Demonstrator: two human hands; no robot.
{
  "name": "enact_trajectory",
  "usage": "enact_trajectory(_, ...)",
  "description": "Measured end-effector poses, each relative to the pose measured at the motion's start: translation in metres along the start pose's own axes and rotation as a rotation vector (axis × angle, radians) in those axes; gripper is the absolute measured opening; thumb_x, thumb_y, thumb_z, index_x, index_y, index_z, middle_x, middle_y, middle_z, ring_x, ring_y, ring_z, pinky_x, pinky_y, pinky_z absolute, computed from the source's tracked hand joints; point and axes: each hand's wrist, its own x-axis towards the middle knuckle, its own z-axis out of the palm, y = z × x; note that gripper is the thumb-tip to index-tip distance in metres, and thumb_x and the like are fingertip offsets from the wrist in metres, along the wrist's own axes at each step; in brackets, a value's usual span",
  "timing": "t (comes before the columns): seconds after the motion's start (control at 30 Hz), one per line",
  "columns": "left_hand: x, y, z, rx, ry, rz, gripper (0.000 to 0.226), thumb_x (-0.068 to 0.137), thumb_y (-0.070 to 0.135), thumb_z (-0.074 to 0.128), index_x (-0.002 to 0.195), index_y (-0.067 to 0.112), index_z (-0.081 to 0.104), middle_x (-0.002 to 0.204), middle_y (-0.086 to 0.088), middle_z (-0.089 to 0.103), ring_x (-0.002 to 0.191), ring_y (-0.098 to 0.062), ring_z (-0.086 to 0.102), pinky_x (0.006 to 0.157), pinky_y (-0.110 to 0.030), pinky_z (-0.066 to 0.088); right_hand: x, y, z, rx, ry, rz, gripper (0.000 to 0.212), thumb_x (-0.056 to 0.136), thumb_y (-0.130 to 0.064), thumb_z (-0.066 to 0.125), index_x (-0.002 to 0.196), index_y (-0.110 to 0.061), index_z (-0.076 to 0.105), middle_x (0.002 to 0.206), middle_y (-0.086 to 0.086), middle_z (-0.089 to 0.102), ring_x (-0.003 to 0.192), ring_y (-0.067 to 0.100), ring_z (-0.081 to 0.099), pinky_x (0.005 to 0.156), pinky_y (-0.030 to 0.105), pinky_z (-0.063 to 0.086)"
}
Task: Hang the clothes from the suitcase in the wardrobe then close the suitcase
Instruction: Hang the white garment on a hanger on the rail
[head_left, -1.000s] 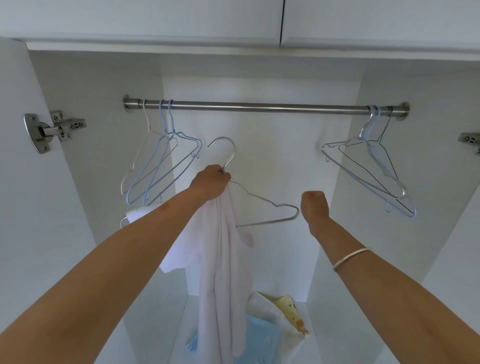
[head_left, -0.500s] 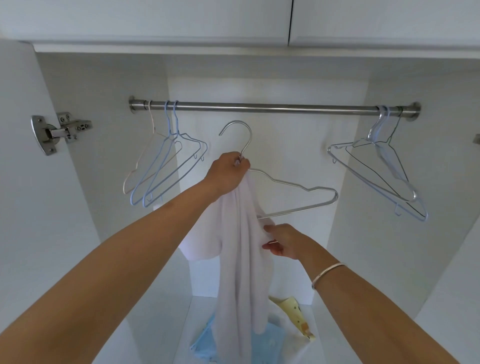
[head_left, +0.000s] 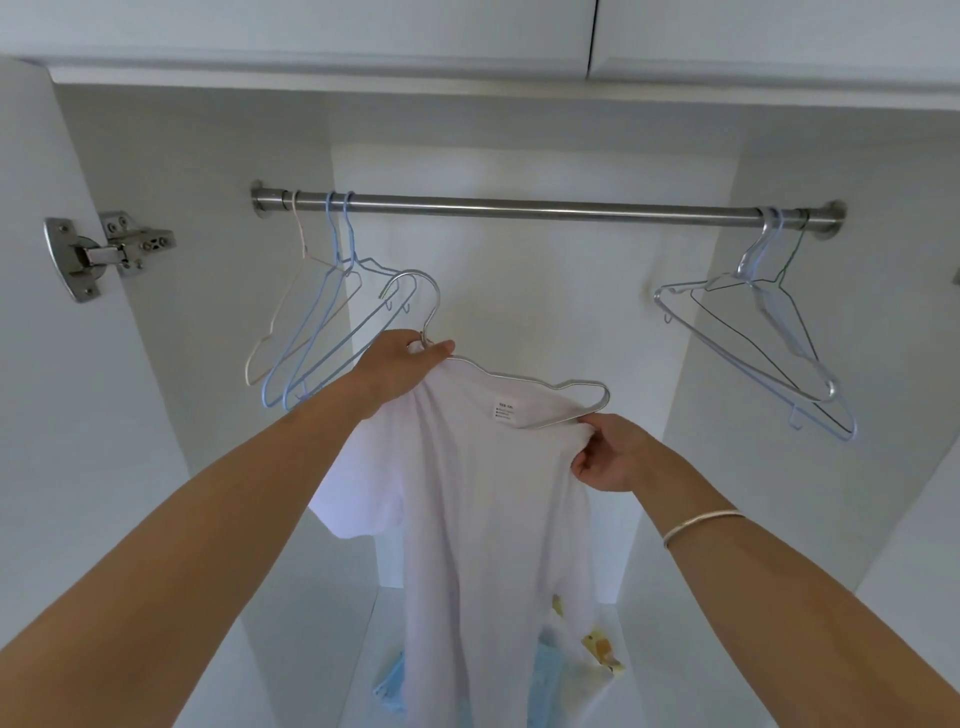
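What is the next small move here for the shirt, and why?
Probably the right hand should pull the shirt over the hanger end. That end is bare, while the left hand holds the neck below the rod. Hooking on would come after.

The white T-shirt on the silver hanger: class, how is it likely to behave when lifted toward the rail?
Probably floppy: the white T-shirt droops in folds below the silver hanger. Likely light: the left hand carries it by the hook's base alone. It may slide off, since the right hand is pulling its shoulder over the hanger's end.
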Motion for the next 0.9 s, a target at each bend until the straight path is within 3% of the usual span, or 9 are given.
enact_trajectory(0.17, 0.002, 0.002, 0.001, -0.046, -0.044, -0.021, 0.029, 0.085, 0.041, 0.067, 0.085, 0.013, 0.058, 0.081, -0.007, 0.053, 0.074, -0.018, 0.051, 0.065, -0.025, 0.038, -0.008, -0.021, -0.011, 0.084, 0.041, 0.021, 0.018, 0.086, -0.011, 0.045, 0.069, -0.015, 0.049, 0.064, -0.004, 0.042, 0.053, 0.012, 0.037, 0.051, 0.018, 0.025)
enact_trajectory(0.3, 0.000, 0.009, 0.008, -0.068, -0.064, -0.016, 0.028, 0.083, 0.037, 0.070, 0.084, 0.009, 0.063, 0.078, -0.003, 0.057, 0.072, -0.017, 0.054, 0.067, -0.025, 0.041, -0.005, -0.032, -0.019, -0.137, 0.215, -0.051, 0.018, 0.083, -0.011, 0.049, 0.067, -0.020, 0.047, 0.062, -0.005, 0.040, 0.051, 0.011, 0.036, 0.034, 0.016, 0.028)
enact_trajectory(0.43, 0.003, 0.010, 0.011, -0.057, -0.051, -0.011, 0.034, 0.081, 0.034, 0.073, 0.095, 0.003, 0.067, 0.076, -0.002, 0.057, 0.072, -0.016, 0.053, 0.065, -0.023, 0.040, -0.007, -0.036, -0.019, -0.565, 0.479, -0.403, 0.025, 0.088, -0.013, 0.056, 0.065, -0.012, 0.045, 0.069, 0.007, 0.045, 0.055, 0.019, 0.038, 0.042, 0.019, 0.031)
enact_trajectory(0.53, 0.004, 0.008, 0.018, 0.185, -0.073, 0.031, 0.028, 0.075, 0.036, 0.077, 0.088, 0.014, 0.066, 0.079, 0.002, 0.058, 0.076, -0.016, 0.054, 0.063, -0.024, 0.040, -0.016, -0.032, -0.006, -0.990, 0.626, -0.702, 0.037, 0.088, -0.019, 0.052, 0.055, -0.015, 0.037, 0.059, 0.003, 0.042, 0.060, 0.026, 0.043, 0.047, 0.024, 0.026)
enact_trajectory(0.63, -0.001, 0.010, 0.034, 0.327, -0.072, 0.063, 0.024, 0.072, 0.039, 0.076, 0.084, 0.023, 0.064, 0.080, 0.006, 0.059, 0.081, -0.016, 0.056, 0.069, -0.026, 0.042, -0.030, -0.031, 0.021, -0.983, 0.497, -0.762, 0.038, 0.085, -0.021, 0.054, 0.050, -0.013, 0.041, 0.051, 0.003, 0.045, 0.049, 0.020, 0.044, 0.047, 0.025, 0.032)
enact_trajectory(0.8, -0.001, 0.021, 0.046, 0.095, -0.029, 0.051, 0.027, 0.076, 0.038, 0.075, 0.071, 0.019, 0.058, 0.069, 0.004, 0.051, 0.067, -0.013, 0.048, 0.058, -0.024, 0.035, -0.043, -0.021, 0.055, -0.814, 0.056, -0.708, 0.030, 0.087, -0.024, 0.058, 0.060, -0.010, 0.059, 0.056, 0.006, 0.061, 0.048, 0.018, 0.056, 0.045, 0.022, 0.041)
enact_trajectory(0.9, -0.003, 0.028, 0.037, 0.004, -0.111, 0.046, 0.029, 0.073, 0.037, 0.079, 0.073, 0.015, 0.060, 0.069, 0.005, 0.050, 0.064, -0.011, 0.046, 0.057, -0.021, 0.034, -0.046, -0.025, 0.061, -0.876, 0.016, -0.763, 0.038, 0.089, -0.028, 0.048, 0.055, -0.019, 0.065, 0.059, -0.001, 0.058, 0.059, 0.016, 0.053, 0.064, 0.026, 0.042)
